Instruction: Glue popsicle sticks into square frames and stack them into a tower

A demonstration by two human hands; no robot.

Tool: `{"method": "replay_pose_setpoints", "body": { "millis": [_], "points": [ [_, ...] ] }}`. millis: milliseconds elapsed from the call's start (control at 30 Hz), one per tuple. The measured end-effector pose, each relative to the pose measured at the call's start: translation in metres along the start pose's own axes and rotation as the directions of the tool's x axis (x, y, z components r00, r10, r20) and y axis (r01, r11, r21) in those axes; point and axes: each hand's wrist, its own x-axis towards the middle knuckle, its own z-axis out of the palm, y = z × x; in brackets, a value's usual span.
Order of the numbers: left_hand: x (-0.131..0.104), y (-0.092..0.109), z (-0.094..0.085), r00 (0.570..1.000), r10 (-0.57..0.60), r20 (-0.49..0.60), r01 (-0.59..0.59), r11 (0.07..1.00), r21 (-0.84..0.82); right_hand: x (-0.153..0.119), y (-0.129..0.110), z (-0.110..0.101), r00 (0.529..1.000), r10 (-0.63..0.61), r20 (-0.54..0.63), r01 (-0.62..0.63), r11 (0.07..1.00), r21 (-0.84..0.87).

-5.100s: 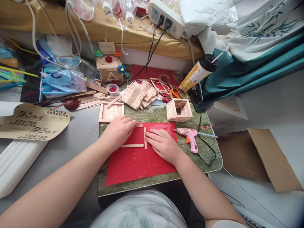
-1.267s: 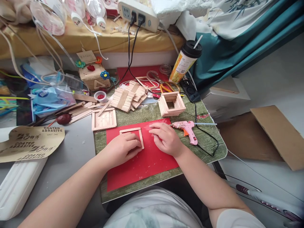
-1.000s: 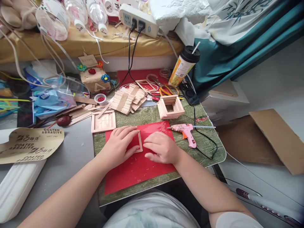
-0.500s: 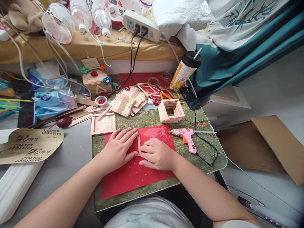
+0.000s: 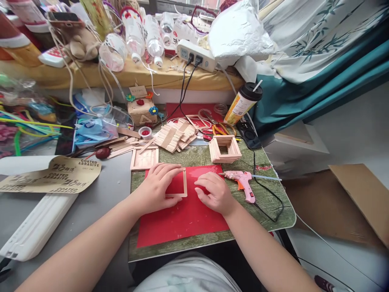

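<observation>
On the red sheet (image 5: 182, 221) lies a small square frame of wooden sticks (image 5: 185, 182). My left hand (image 5: 156, 188) covers its left side, with the thumb at the bottom stick and the fingers at the top one. To the right of the frame, my right hand (image 5: 217, 192) is raised a little off it, fingers curled and apart from the thumb, holding nothing. A pink glue gun (image 5: 244, 182) lies right of that hand. Behind the hands are a stacked stick box (image 5: 225, 149), bundles of sticks (image 5: 168, 137) and another stick frame (image 5: 145, 166).
A lidded cup (image 5: 240, 103) stands at the back right, near orange-handled pliers (image 5: 224, 129). The glue gun's black cable (image 5: 281, 202) loops at the right edge. Abrasive paper (image 5: 75, 174) lies at the left, below a decorated wooden box (image 5: 141, 111).
My right hand has moved off the stick frame to the right. More of the frame shows beside my left hand. The camera view has shifted, so the scene sits further right.
</observation>
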Motion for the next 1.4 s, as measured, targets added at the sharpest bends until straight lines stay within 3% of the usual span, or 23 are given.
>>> {"method": "replay_pose_setpoints", "body": {
  "millis": [100, 167, 233, 300, 433, 533, 633, 800, 967, 1233, 1400],
  "points": [
    [-0.002, 0.004, 0.002, 0.980, 0.038, -0.197, -0.032, 0.999, 0.031, 0.004, -0.018, 0.005, 0.973, 0.227, 0.045, -0.231, 0.957, 0.174],
    [-0.003, 0.005, 0.003, 0.951, 0.043, -0.305, -0.028, 0.998, 0.053, 0.007, -0.031, 0.012, 0.899, 0.423, 0.112, -0.435, 0.839, 0.327],
    [-0.005, 0.004, 0.003, 0.929, 0.046, -0.368, -0.024, 0.998, 0.064, 0.010, -0.040, 0.022, 0.828, 0.545, 0.130, -0.537, 0.706, 0.461],
    [-0.007, 0.003, 0.003, 0.920, 0.029, -0.390, -0.012, 0.999, 0.046, 0.012, -0.042, 0.031, 0.808, 0.587, 0.058, -0.522, 0.665, 0.534],
    [-0.010, 0.000, 0.001, 0.901, -0.129, -0.415, 0.059, 0.982, -0.177, 0.012, -0.031, 0.039, 0.829, 0.531, -0.173, -0.377, 0.760, 0.529],
    [-0.012, -0.001, 0.001, 0.881, -0.253, -0.399, 0.083, 0.915, -0.396, 0.007, -0.024, 0.038, 0.856, 0.474, -0.208, -0.317, 0.797, 0.514],
    [-0.011, 0.001, 0.001, 0.879, -0.298, -0.372, 0.066, 0.849, -0.524, 0.002, -0.022, 0.037, 0.869, 0.453, -0.200, -0.299, 0.802, 0.517],
    [-0.010, 0.001, 0.002, 0.895, -0.293, -0.337, 0.024, 0.785, -0.619, 0.004, -0.019, 0.035, 0.843, 0.482, -0.237, -0.265, 0.757, 0.597],
    [-0.008, -0.006, 0.003, 0.908, -0.251, -0.335, -0.016, 0.778, -0.628, 0.008, -0.013, 0.032, 0.827, 0.512, -0.232, -0.270, 0.724, 0.635],
    [-0.009, -0.011, 0.001, 0.937, -0.234, -0.260, 0.013, 0.765, -0.643, 0.011, -0.015, 0.021, 0.864, 0.432, -0.257, -0.233, 0.797, 0.557],
    [-0.007, -0.016, 0.001, 0.944, -0.153, -0.291, -0.084, 0.745, -0.662, 0.010, -0.016, 0.018, 0.856, 0.433, -0.283, -0.230, 0.809, 0.542]
  ]
}}
